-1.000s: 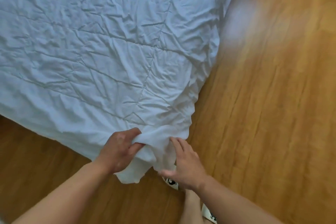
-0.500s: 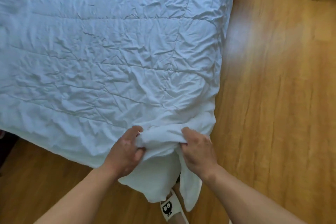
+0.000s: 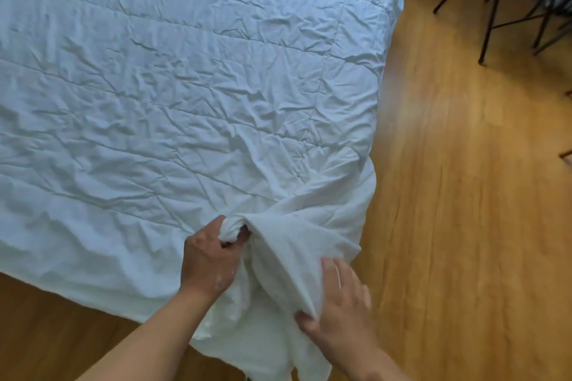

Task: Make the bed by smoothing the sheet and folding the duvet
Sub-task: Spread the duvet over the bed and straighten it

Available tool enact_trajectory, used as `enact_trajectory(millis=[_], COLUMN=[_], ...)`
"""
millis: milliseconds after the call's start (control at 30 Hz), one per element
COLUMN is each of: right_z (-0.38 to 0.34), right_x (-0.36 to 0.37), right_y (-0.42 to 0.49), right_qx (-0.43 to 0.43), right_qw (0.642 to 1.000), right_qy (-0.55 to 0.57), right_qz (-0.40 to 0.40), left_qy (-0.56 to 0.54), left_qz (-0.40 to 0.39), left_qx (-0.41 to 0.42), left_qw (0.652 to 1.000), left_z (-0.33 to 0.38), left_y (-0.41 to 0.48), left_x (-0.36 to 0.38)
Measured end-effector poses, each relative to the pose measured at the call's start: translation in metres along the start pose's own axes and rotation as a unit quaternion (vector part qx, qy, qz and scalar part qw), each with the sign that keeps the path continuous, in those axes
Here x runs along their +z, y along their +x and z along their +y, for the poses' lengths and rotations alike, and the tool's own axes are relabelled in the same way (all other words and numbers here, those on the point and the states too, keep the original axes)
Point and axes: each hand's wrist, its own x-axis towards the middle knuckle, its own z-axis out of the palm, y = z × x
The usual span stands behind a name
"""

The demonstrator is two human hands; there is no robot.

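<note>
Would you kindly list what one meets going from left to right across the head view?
White quilted duvet → left hand, gripping a bunch of it → right hand, pinching a fold of it → wooden floor right of the bed → black metal chair legs.

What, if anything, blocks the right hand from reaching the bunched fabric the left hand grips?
Probably nothing solid, so yes: only a loose duvet fold lies between the right hand and the bunched fabric in the left hand. The right hand pinches that fold, though, and must release it first.
</note>
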Motion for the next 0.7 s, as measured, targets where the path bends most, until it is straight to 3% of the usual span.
enact_trajectory(millis=[133, 233, 267, 333, 400, 467, 600, 700], right_z=[-0.005, -0.021, -0.031, -0.053, -0.074, -0.098, -0.133, -0.127], right_x=[-0.019, -0.072, -0.093, -0.139, -0.183, -0.226, -0.293, -0.330], right_y=[0.012, 0.009, 0.004, -0.004, -0.014, -0.026, -0.052, -0.066], right_qx=[0.073, 0.040, 0.016, -0.038, -0.111, -0.176, -0.247, -0.237], right_qw=[0.991, 0.985, 0.986, 0.983, 0.969, 0.949, 0.918, 0.905], right_qy=[0.101, 0.080, 0.043, -0.032, -0.108, -0.163, -0.197, -0.176], right_qz=[0.056, 0.148, 0.161, 0.177, 0.195, 0.202, 0.240, 0.306], left_qy=[0.001, 0.042, 0.065, 0.066, 0.052, 0.039, -0.023, -0.063], left_qz=[-0.058, -0.145, -0.158, -0.140, -0.120, -0.107, -0.136, -0.153], left_qx=[-0.026, -0.085, -0.059, 0.098, 0.247, 0.320, 0.315, 0.269], left_qw=[0.998, 0.985, 0.984, 0.983, 0.960, 0.940, 0.939, 0.949], left_z=[-0.008, -0.001, 0.005, 0.027, 0.063, 0.106, 0.177, 0.198], left_y=[-0.003, -0.005, -0.009, -0.018, -0.018, -0.004, 0.017, 0.019], left_x=[-0.003, -0.018, -0.025, -0.042, -0.063, -0.084, -0.121, -0.144])
